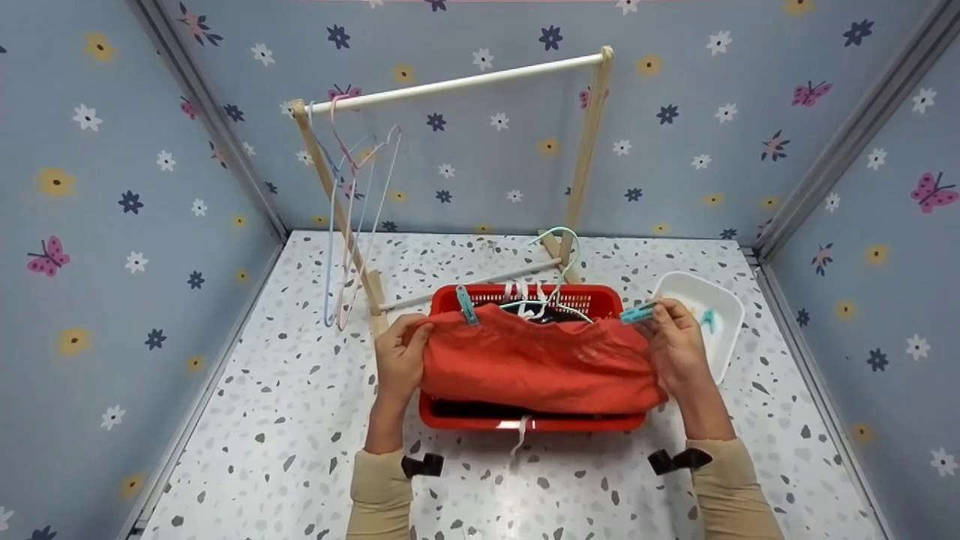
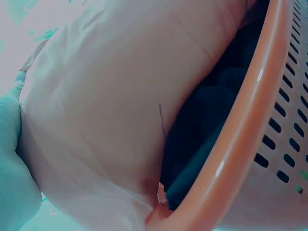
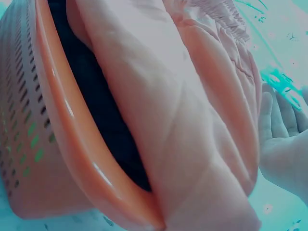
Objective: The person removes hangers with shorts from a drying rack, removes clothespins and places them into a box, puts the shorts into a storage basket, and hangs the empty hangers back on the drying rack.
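- Red garment (image 1: 536, 364) over basket (image 1: 465, 421); pale-green hanger (image 1: 561, 229) at waistband.
- L hand (image 1: 400, 356) grips garment edge, basket's L side; R hand (image 1: 679, 337) pinches teal peg (image 1: 636, 313), basket's R.
- Step: prob. pegging garment to hanger, L peg (image 1: 466, 304) on.
- Next prob. needs teal peg squeezed open, lined up w/ waistband.
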`<state>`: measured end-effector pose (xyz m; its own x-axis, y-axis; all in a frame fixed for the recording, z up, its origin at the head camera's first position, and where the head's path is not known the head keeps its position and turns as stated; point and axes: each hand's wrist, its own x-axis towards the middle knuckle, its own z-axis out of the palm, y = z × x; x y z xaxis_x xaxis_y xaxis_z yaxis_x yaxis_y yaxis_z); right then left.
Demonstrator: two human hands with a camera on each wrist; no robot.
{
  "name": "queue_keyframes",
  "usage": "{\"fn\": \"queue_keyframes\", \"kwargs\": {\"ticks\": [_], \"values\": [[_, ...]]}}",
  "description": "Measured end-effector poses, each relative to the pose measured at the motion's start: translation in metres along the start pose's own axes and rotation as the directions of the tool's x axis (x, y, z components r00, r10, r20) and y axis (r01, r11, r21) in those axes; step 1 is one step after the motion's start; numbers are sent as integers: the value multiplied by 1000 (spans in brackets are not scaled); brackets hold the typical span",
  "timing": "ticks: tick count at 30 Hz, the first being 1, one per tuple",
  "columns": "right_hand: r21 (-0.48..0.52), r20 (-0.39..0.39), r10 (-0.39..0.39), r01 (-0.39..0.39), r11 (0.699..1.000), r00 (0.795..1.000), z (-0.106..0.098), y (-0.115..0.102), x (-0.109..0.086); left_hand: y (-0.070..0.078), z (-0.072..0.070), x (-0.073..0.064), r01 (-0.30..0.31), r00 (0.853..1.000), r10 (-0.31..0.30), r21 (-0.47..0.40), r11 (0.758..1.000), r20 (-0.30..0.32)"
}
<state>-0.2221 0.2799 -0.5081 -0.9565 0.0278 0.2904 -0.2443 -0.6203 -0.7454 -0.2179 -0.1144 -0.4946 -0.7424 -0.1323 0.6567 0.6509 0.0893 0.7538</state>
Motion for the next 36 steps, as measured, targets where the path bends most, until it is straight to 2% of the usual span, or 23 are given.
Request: {"fn": "queue_keyframes", "kwargs": {"ticks": [4, 8, 13, 17, 19, 21, 26, 28, 31, 36], "values": [[-114, 19, -30, 32, 993, 999, -1, -7, 3, 0, 0, 0, 3, 1000, -3, 1, 1000, -9], [-264, -79, -20, -1, 964, 997, -7, -14, 8, -1, -1, 2, 3, 1000, -3, -7, 1000, -10], [-423, -249, -40, -72, 903, 968, -24, -21, 17, -2, -2, 2, 7, 1000, -7, -11, 1000, -2], [-538, -319, -97, -96, 837, 943, -38, -25, 26, -2, -3, 0, 21, 1000, -21, -2, 1000, -6], [-606, -333, -116, -118, 787, 936, -45, -27, 29, -2, -3, -2, 27, 1000, -27, 2, 1000, -6], [-680, -344, -122, -157, 716, 931, -52, -29, 33, -3, -3, -3, 32, 999, -32, 6, 999, -4], [-818, -382, -80, -297, 492, 921, -68, -33, 45, -3, -4, -5, 42, 999, -42, 17, 999, -3], [-836, -415, -57, -356, 417, 908, -74, -32, 52, -3, -6, -5, 45, 999, -45, 20, 999, -5], [-838, -464, -34, -426, 340, 885, -83, -31, 62, -3, -6, -5, 46, 999, -46, 18, 999, -5], [-831, -510, -2, -492, 258, 860, -102, -27, 70, -4, -4, -5, 47, 999, -47, 24, 999, 3]]}}
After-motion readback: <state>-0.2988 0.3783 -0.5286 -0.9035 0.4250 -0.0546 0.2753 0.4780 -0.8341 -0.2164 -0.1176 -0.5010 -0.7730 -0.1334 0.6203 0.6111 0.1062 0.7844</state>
